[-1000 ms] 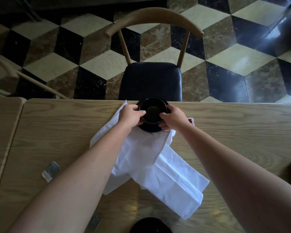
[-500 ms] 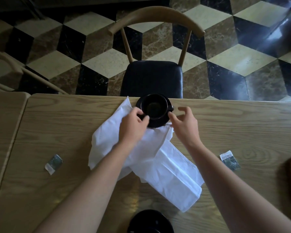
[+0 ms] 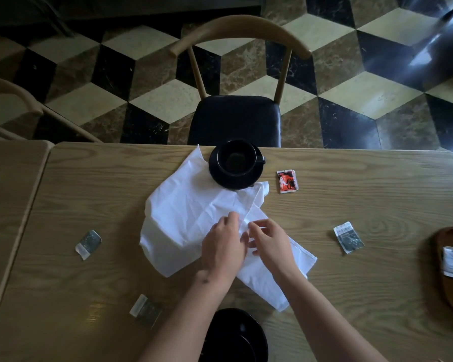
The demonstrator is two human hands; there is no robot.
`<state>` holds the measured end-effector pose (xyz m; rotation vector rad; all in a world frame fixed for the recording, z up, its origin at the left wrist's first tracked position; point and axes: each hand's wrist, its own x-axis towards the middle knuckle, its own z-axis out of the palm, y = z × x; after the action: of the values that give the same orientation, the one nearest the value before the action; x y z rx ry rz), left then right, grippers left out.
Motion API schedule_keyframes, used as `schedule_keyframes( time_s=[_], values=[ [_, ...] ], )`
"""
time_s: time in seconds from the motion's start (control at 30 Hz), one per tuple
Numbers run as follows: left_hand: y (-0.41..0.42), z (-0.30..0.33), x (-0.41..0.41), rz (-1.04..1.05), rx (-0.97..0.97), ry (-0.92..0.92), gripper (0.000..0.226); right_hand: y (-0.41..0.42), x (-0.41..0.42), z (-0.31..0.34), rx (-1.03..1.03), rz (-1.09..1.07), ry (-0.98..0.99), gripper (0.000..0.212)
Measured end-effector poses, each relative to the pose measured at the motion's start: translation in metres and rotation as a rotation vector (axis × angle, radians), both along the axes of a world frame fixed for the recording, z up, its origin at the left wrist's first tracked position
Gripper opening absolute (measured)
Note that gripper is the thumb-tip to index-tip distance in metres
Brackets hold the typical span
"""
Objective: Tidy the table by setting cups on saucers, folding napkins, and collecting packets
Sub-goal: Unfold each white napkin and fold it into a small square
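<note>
Found the white napkin [image 3: 194, 220] lying crumpled in the middle of the bench [image 3: 351, 296], with both hands on its near part. Saw the left hand [image 3: 224, 246] resting on the cloth with bent fingers [image 3: 233, 218]; could not tell whether these nipped the fabric or only pressed it. Saw the right hand [image 3: 270, 244] just beside it, thumb and forefinger drawn together, seemingly clamped on a fold of the napkin.

Noted the main danger at the far side. Saw the black cup [image 3: 236, 159] standing on its saucer [image 3: 220, 176] very near the far edge of the bench, and the near rim of that saucer appeared to lie on the far corner of the napkin. Judged that a quick pull or lift of the cloth toward the body could drag or tip the saucer, and so upset the cup or send it over the edge toward the chair [image 3: 234, 118]. Thought it safer to free that corner first.

Noted also a second dark saucer [image 3: 236, 335] at the near edge, partly under the forearms; judged that a careless elbow could push it off.

Counted loose packets around: a red packet [image 3: 287, 181] just beside the saucer, a grey packet [image 3: 348, 237] to the right, two more packets [image 3: 88, 244] on the left. Judged that a swinging napkin could sweep the red one away. Saw the wooden tray [image 3: 439, 270] at the far right, well apart.
</note>
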<state>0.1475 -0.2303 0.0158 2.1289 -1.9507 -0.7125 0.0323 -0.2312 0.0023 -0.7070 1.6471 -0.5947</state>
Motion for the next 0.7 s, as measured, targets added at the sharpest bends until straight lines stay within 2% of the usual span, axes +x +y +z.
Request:
schedule_keyframes(
  time_s=[0.17,0.4,0.5,0.6,0.7],
  values=[
    [0.0,0.003,0.002,0.045,0.039,-0.07,0.012,-0.019,0.006,0.007,0.022,0.085,0.031,0.024],
    [0.02,0.013,0.013,0.077,0.015,-0.016,0.013,-0.016,0.016,0.02,0.043,0.13,-0.006,0.032],
    [0.041,0.022,0.019,0.043,-0.027,0.059,0.013,-0.006,0.024,0.029,0.058,0.154,0.009,0.033],
    [0.07,0.035,0.018,0.003,-0.075,0.198,0.011,0.006,0.032,0.039,0.003,0.234,0.144,0.024],
    [0.09,0.05,0.024,0.033,-0.043,0.426,0.003,0.019,0.033,0.054,-0.109,0.332,0.176,0.011]
  ],
)
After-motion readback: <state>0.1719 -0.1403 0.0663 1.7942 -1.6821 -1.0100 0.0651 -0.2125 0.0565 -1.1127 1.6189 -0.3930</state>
